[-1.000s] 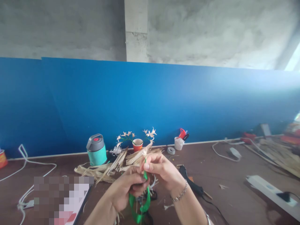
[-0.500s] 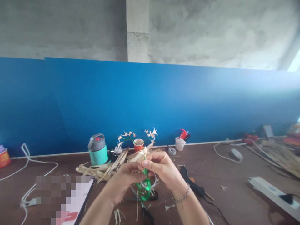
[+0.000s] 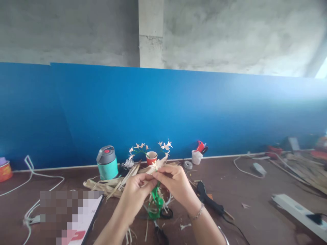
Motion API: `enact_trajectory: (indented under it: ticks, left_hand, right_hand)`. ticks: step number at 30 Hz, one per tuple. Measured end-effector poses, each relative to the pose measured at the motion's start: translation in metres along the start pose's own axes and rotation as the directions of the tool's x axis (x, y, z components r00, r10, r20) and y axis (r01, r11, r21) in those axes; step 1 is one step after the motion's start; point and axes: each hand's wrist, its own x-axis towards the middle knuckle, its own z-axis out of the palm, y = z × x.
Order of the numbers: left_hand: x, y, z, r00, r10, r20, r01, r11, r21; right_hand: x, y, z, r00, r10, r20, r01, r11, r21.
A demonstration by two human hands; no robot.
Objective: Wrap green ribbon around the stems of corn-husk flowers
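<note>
A small cream-coloured handmade flower stands up between my fingertips, just above the table. My left hand is closed in a pinch at its base from the left. From the right, the thumb and fingers of my right hand pinch the same spot. Below them hangs a shiny green tape, which runs down from the flower's base. Whether the stem sits inside the tape is hidden by my fingers. Black-handled scissors lie on the table underneath, partly covered by the tape.
Dried husk strips lie beyond my hands. Behind them stands a red cup with similar flowers. A teal flask is left; a tape roll, white cup of pens and glue gun are right. A power strip lies far right.
My left hand has risen to the flower's base beside the right fingers. The flower has dropped slightly and tipped left, and the green tape has shifted and twisted below.
</note>
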Motion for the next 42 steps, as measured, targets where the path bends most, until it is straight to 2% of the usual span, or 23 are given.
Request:
enact_trajectory:
  ticks: [5, 7, 10, 13, 17, 20, 24, 29, 35, 42]
  left_hand:
    - [0.002, -0.008, 0.000, 0.999, 0.042, -0.018, -0.043, 0.999, -0.033]
    - [0.001, -0.007, 0.000, 0.999, 0.036, -0.002, -0.037, 0.996, -0.082]
    - [0.001, -0.004, 0.002, 0.998, 0.029, 0.047, -0.020, 0.981, -0.191]
    - [0.000, -0.003, 0.004, 0.998, 0.028, 0.053, -0.011, 0.957, -0.288]
    - [-0.001, -0.006, 0.006, 0.997, -0.071, 0.022, 0.074, 0.916, -0.393]
    - [-0.001, -0.007, 0.008, 0.990, -0.141, 0.015, 0.133, 0.881, -0.454]
    - [0.000, -0.009, 0.009, 0.989, -0.145, 0.022, 0.136, 0.850, -0.508]
    - [0.003, -0.011, 0.010, 0.989, -0.145, 0.016, 0.132, 0.845, -0.517]
    - [0.004, -0.014, 0.014, 0.982, -0.164, -0.094, 0.089, 0.837, -0.540]
    - [0.006, -0.015, 0.009, 0.989, -0.076, -0.126, 0.024, 0.930, -0.367]
  right_hand:
    - [0.000, 0.001, 0.000, 0.997, -0.068, -0.034, 0.065, 0.993, -0.097]
    - [0.001, 0.001, 0.000, 0.998, -0.056, -0.022, 0.054, 0.994, -0.093]
    - [0.002, 0.002, -0.003, 0.998, -0.004, 0.060, 0.006, 0.999, -0.032]
    - [0.002, 0.004, -0.006, 0.986, 0.048, 0.160, -0.065, 0.993, 0.100]
    - [0.002, 0.007, -0.006, 0.977, 0.117, 0.175, -0.155, 0.963, 0.221]
    - [0.002, 0.006, -0.005, 0.978, 0.148, 0.147, -0.177, 0.963, 0.205]
    - [0.001, 0.004, -0.005, 0.974, 0.161, 0.161, -0.188, 0.968, 0.165]
    - [0.001, 0.004, -0.006, 0.975, 0.169, 0.145, -0.188, 0.974, 0.128]
    - [0.002, 0.006, -0.004, 0.961, 0.226, 0.157, -0.242, 0.966, 0.093]
    - [0.002, 0.004, -0.005, 0.956, 0.224, 0.188, -0.240, 0.968, 0.069]
